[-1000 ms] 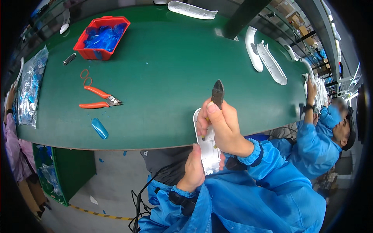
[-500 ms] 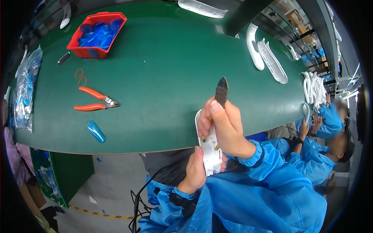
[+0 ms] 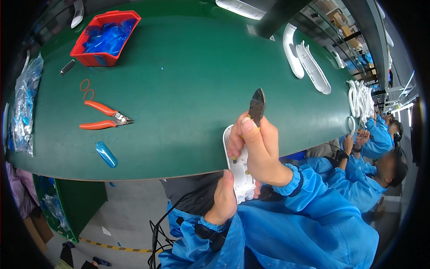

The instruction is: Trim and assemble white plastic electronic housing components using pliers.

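Observation:
My left hand (image 3: 224, 200) is closed around the lower end of a long white plastic shell (image 3: 242, 174), just off the table's near edge. The shell's inner side, with ribs and small posts, shows between my hands. My right hand (image 3: 265, 150) is closed round a pair of cutting pliers (image 3: 257, 107), whose dark jaws point up and away from me. Bits of their yellow handle show between my fingers, over the shell. The right hand partly covers the shell's upper end; whether its fingers touch the shell, I cannot tell.
On the green table (image 3: 179, 98) lie orange-handled nippers (image 3: 107, 117), two rubber rings (image 3: 87, 89), a shiny blue piece (image 3: 106, 154) and a red bin (image 3: 95, 59) of blue film. Farther right are white shells (image 3: 313, 68) and a dark post (image 3: 280, 20). Co-workers (image 3: 358, 179) sit at right.
The view has shifted slightly, so the items at the left of the table sit a little farther left. Both hands keep their grips. A person's feet now show on the floor at lower left.

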{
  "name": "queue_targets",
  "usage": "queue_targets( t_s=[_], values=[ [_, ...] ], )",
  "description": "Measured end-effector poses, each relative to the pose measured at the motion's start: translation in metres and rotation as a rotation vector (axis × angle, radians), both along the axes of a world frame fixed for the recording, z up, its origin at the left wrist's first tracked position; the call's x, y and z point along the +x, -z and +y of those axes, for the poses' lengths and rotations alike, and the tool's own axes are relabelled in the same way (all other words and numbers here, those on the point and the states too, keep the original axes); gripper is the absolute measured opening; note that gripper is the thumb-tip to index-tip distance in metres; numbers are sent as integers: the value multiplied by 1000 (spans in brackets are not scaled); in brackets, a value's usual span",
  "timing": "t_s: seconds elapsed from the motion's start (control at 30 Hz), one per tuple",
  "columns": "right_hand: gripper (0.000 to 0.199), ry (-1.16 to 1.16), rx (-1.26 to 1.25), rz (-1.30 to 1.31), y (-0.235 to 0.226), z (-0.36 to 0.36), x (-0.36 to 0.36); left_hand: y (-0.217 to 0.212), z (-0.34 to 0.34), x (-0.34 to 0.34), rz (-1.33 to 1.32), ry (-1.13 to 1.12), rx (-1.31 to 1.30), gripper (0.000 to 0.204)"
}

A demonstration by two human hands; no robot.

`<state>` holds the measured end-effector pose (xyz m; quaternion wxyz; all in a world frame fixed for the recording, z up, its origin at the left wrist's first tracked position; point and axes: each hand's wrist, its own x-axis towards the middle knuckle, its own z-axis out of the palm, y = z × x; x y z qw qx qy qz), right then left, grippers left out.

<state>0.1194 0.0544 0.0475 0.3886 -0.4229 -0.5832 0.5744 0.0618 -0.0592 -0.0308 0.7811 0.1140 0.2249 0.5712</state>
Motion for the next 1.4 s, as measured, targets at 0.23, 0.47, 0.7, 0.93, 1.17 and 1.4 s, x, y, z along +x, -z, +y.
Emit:
queue_targets(
  t_s=[0.23, 0.47, 0.7, 0.93, 1.17, 1.4],
  values=[
    [27, 34, 110, -96, 3, -4, -1, 0, 0, 0, 19, 2, -10, 67],
    [31, -24, -25, -63, -4, 14, 13, 0, 2, 2, -28, -18, 9, 69],
    [33, -20, -35, -63, -3, 13, 13, 1, 0, 3, -23, -23, 8, 69],
    [31, -4, 6, -93, 1, 12, 12, -1, -1, 3, 29, -33, -10, 71],
    [31, 2, 42, -212, 0, 13, 12, -4, -2, 5, 116, -21, -5, 69],
    [31, 25, 118, -344, -2, 18, 7, -1, -1, 4, 108, -12, 30, 72]
  ],
)
